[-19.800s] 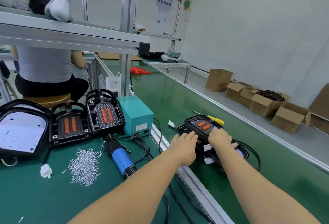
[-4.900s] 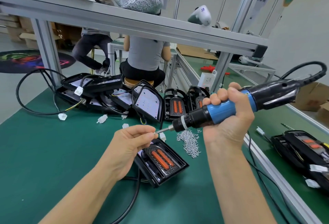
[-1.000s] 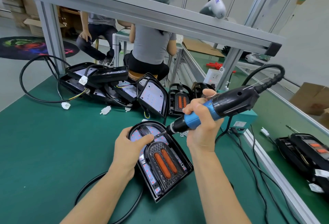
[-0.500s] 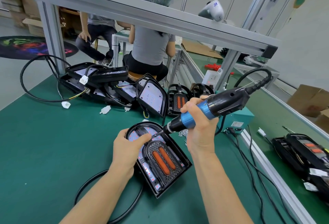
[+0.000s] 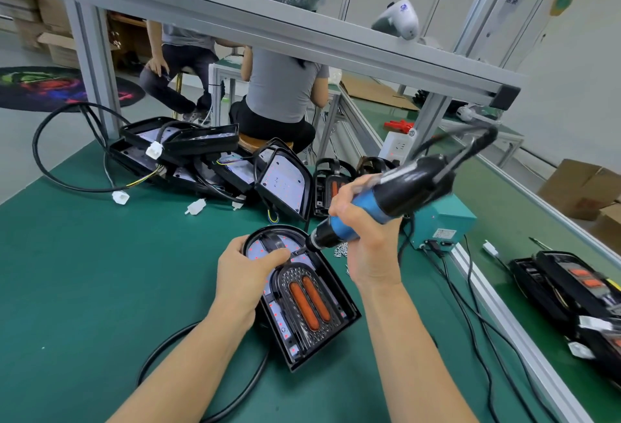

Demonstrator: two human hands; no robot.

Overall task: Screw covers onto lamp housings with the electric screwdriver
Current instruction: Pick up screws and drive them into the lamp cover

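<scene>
Black arch-topped lamp housing (image 5: pixel 331 313) at near centre of green bench (image 5: pixel 84 271); ribbed cover (image 5: pixel 304 301) with two orange strips. Left hand (image 5: pixel 245 273) presses its far end, fingers together. Right hand (image 5: pixel 363 237) grips blue-black electric screwdriver (image 5: pixel 386 202), bit on housing.

Screwdriver (image 5: pixel 386 202): rear body and cord motion-blurred; bit tip too small to tell whether it sits on a screw. Right hand (image 5: pixel 364 237) covers part of the blue grip. Left hand (image 5: pixel 247 274) hides the lamp housing's (image 5: pixel 331 283) left rim. Lamp stack (image 5: pixel 578 301) at right blurred, cut by the frame edge.
</scene>
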